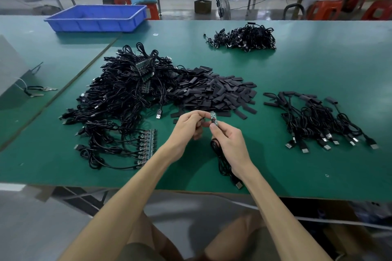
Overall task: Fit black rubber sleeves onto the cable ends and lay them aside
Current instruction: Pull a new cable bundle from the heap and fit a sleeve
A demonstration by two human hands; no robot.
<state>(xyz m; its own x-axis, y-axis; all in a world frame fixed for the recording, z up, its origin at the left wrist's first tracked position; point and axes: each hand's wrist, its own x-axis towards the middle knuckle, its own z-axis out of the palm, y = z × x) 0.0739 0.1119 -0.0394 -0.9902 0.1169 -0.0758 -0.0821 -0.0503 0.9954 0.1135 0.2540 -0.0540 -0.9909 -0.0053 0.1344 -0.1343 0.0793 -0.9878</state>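
Cable [221, 161] end with green board [213, 118] is pinched upright by right hand [230, 144] fingers; left hand [186, 128] fingers curl beside it, grip unclear.

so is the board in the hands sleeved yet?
No: the green circuit board pinched in the right hand sticks up bare, with no black sleeve over it.

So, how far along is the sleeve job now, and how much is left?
Done: a sleeved batch lies at the right. In hand: the right hand pinches one cable's bare circuit board, with the left hand beside it and no sleeve on yet. Left: the large unsleeved heap and the loose sleeves, so probably most remains.
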